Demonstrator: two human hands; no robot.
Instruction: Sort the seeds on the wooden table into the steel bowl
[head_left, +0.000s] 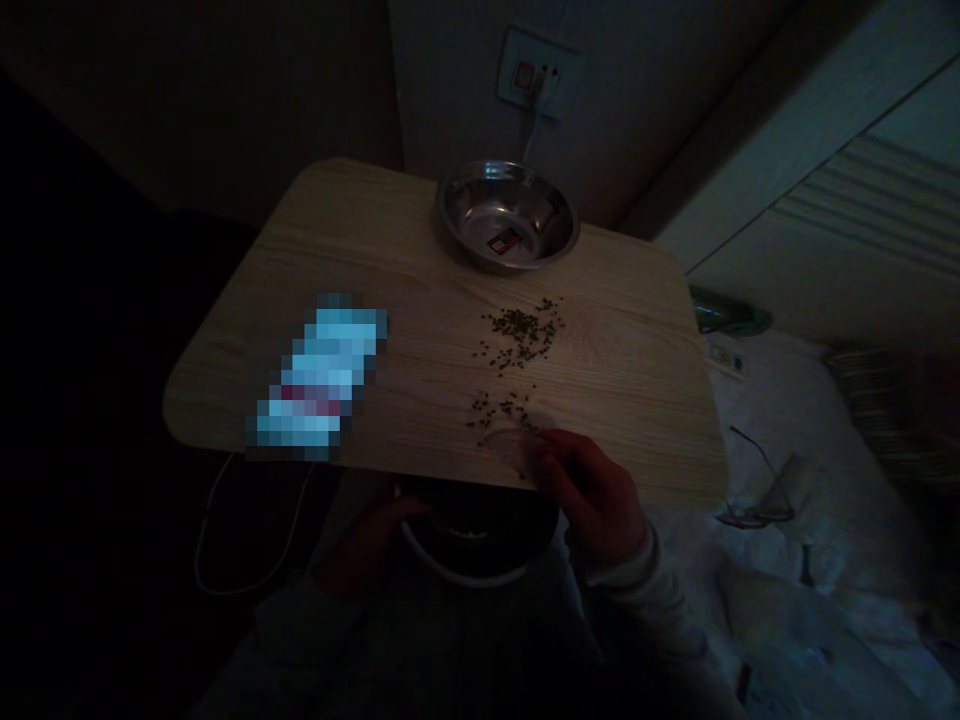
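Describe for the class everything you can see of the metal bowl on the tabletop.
The metal bowl is round, wide-rimmed and shiny, silvery like steel, with sloping walls and a flatter bottom that bears a dark label with red and white parts. It stands upright, open side up, at the far edge of the wooden tabletop, beyond the scattered dark grains. Neither the left hand nor the right hand touches it.

In dim light, a wall (450, 100) with a socket plate (536, 75) stands behind a pale wooden table (637, 390).
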